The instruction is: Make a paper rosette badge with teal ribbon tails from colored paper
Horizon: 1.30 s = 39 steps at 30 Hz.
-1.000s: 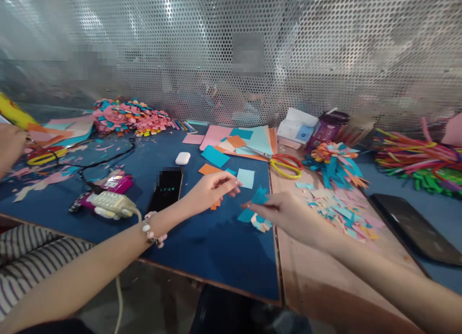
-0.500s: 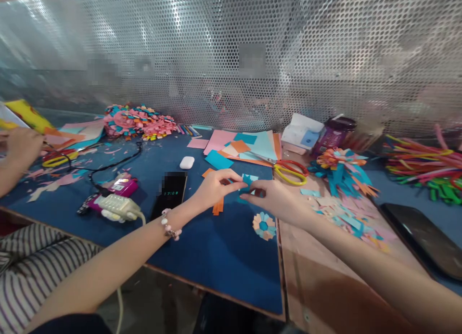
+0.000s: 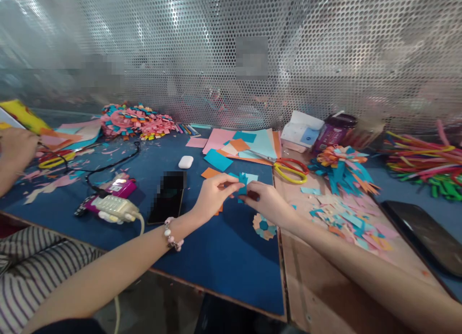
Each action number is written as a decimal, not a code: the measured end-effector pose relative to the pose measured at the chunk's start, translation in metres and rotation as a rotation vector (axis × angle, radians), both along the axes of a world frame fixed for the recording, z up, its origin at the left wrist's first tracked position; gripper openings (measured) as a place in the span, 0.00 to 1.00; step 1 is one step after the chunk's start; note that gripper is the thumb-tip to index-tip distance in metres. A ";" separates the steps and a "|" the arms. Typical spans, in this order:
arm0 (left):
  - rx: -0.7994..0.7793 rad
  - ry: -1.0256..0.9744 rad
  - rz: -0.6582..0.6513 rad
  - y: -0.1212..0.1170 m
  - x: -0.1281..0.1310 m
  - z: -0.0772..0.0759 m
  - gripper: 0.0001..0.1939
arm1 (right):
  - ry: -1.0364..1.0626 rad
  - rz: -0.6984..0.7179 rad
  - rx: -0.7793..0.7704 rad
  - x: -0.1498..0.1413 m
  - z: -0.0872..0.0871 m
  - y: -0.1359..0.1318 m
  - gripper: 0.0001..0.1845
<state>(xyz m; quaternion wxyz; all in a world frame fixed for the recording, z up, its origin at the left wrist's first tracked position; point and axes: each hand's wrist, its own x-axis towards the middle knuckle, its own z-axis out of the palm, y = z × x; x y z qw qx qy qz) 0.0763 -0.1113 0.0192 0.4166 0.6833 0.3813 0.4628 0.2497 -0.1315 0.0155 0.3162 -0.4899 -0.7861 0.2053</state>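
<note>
Between both hands is a small blue paper piece (image 3: 243, 184) with a notched top edge, held up over the blue table. My left hand (image 3: 215, 195), with a beaded bracelet at its wrist, pinches the paper's left side. Closed on its right side is my right hand (image 3: 269, 201), fingers curled and partly hiding it. Just below lies a paper flower (image 3: 264, 226) in peach and light blue with a blue centre. Orange paper (image 3: 211, 173) and a blue paper square (image 3: 218, 160) lie beyond my left hand.
Scissors (image 3: 290, 171) rest by stacked coloured sheets (image 3: 216, 137). Paper scraps (image 3: 352, 223) and a blue-orange paper tassel (image 3: 339, 163) are at right. A phone (image 3: 168, 198), white earbud case (image 3: 186, 161) and power strip (image 3: 115, 205) lie left. Another person's hand (image 3: 16, 153) is far left.
The blue paper piece has turned to show more of its face between my fingers. Both hands shift slightly left in view; the other person's hand stays at the left edge.
</note>
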 end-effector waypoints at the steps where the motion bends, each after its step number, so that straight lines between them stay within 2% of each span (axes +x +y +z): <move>1: -0.006 0.006 0.004 0.000 0.000 0.000 0.10 | -0.007 0.005 -0.011 0.000 -0.002 0.001 0.10; 13: 0.097 0.113 0.033 0.004 -0.001 -0.010 0.10 | -0.020 0.014 -0.015 0.001 -0.011 0.003 0.08; 23: 0.073 0.072 0.029 -0.001 0.001 -0.005 0.08 | -0.028 0.008 0.010 -0.001 -0.012 0.002 0.04; 28: 0.077 0.078 0.057 -0.002 0.001 -0.010 0.09 | -0.046 0.028 -0.008 -0.002 -0.012 0.001 0.02; 39: 0.078 0.122 0.045 -0.004 0.000 -0.008 0.08 | -0.050 0.054 -0.018 -0.003 -0.012 0.001 0.05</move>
